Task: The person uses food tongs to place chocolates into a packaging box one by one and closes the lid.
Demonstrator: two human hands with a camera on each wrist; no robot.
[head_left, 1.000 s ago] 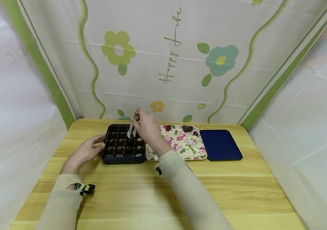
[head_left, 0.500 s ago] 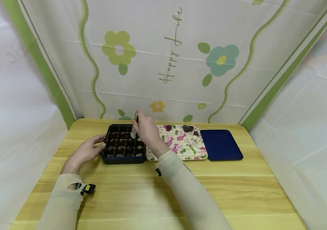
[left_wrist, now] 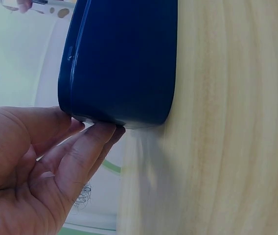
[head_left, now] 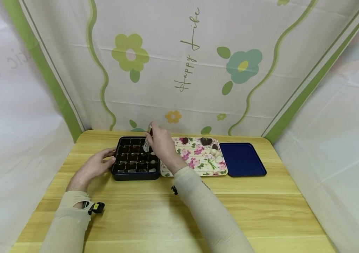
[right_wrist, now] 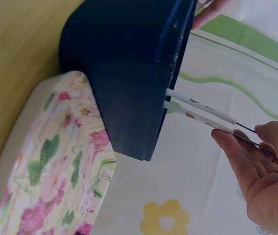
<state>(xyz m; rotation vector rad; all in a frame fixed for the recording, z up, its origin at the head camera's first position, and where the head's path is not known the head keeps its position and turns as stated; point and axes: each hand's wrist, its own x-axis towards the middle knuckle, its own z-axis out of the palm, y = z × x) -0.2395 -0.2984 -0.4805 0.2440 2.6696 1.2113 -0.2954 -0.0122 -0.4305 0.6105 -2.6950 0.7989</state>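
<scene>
A dark blue tin box (head_left: 135, 176) with a black divided insert stands on the table. Several pale and dark pieces, like chocolates, sit in its right-hand compartments, such as a pale piece (head_left: 152, 162). My left hand (head_left: 95, 164) rests its thumb and fingertips against the box's left end, fingers fairly straight. My right hand (head_left: 163, 144) pinches a pair of tongs (right_wrist: 205, 115) with white, patterned ends and thin dark metal shanks. The tongs point down into the box, over the right-hand columns; their tips are hidden behind the box wall in the right wrist view.
A floral tray (head_left: 198, 168) adjoins the box on the right, with dark pieces (head_left: 205, 141) at its back and pale pieces (head_left: 218, 159) along its right side. Beyond it lies a blue lid (head_left: 242, 160). A printed curtain (head_left: 166, 70) hangs behind the table.
The tongs' arms, spread apart a second ago, are now close together, and the tongs have shifted slightly right within the box. My left hand has stayed against the box.
</scene>
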